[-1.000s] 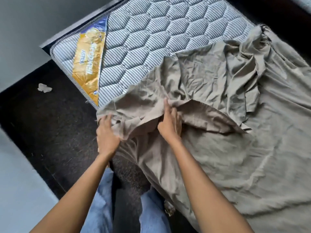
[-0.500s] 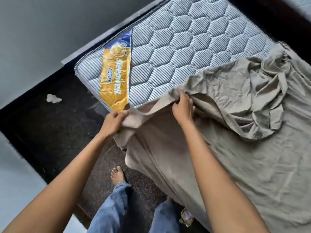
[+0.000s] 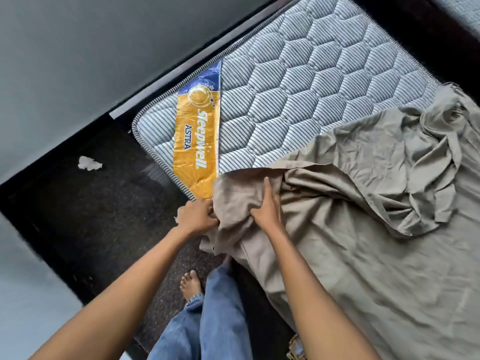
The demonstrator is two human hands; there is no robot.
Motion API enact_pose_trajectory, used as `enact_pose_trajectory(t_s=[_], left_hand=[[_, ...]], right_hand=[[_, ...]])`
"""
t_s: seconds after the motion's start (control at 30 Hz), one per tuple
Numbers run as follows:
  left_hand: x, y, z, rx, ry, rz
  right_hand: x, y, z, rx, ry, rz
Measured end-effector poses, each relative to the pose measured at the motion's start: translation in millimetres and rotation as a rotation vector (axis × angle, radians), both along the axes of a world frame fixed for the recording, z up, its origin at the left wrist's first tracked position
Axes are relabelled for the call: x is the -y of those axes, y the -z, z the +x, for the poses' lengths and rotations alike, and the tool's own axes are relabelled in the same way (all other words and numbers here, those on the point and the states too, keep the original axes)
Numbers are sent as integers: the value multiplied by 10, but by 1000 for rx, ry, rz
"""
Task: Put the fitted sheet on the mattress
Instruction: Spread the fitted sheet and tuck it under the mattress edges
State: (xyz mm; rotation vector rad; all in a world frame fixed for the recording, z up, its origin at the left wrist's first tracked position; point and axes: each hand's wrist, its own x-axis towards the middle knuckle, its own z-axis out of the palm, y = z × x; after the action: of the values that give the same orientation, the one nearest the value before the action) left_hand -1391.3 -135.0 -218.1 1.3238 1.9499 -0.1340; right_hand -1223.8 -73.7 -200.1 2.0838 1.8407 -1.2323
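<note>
Gripping one fitted sheet [image 3: 363,255] | left hand [image 3: 196,216] pinches edge; right hand [image 3: 265,213] clutches fold | one mattress [image 3: 298,87] beneath

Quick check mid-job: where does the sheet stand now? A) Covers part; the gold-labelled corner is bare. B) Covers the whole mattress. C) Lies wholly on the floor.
A: the fitted sheet covers part, while the mattress corner with its gold label lies bare.

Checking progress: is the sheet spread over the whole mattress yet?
No, only partly spread. The sheet lies bunched, and the mattress corner with the gold label is bare.
</note>
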Motion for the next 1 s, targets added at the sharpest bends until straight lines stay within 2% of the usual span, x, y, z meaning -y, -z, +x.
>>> enact_pose_trajectory(t_s=[0.07,0.17,0.2,0.3,0.37,0.43,0.47,0.53,0.6,0.67,0.73,0.8,0.87,1.0], left_hand=[[-80,9,-33,4,44,24],[-262,-8,-269,289,-117,48],[-360,-67,-373,322,-206,93],[-690,-287,-686,131,-573,372],[-889,-391,-929,-7,-848,522],[-1076,-437,-1110,-59,-1043,579],[-1150,-428,-1154,-125,-1043,553],[-1245,-370,-1130,-262,-822,501],[-1337,-262,-1004,-92,-571,492],[-1419,-154,-838,150,-418,382],[-1506,-89,-681,244,-321,263],[-1592,-55,-553,397,-368,149],[-1666,-39,-520,533,-438,65],[-1756,-111,-711,575,-373,66]], right_hand=[[-68,62,-18,70,10,16],[-370,-12,-142,128,67,217],[-521,-48,-211,122,48,268],[-985,-151,-422,4,-11,366],[-1253,-172,-503,-259,-27,269],[-1443,-144,-504,-365,-104,166],[-1501,-110,-489,-325,-159,170],[-1518,-87,-471,-172,-190,285],[-1482,-124,-480,-33,-99,371],[-1420,-130,-511,36,-36,314],[-1367,-105,-592,0,17,146],[-1339,-57,-714,-104,48,22],[-1317,-9,-867,-197,50,-19],[-1344,-58,-1149,-295,161,-37]])
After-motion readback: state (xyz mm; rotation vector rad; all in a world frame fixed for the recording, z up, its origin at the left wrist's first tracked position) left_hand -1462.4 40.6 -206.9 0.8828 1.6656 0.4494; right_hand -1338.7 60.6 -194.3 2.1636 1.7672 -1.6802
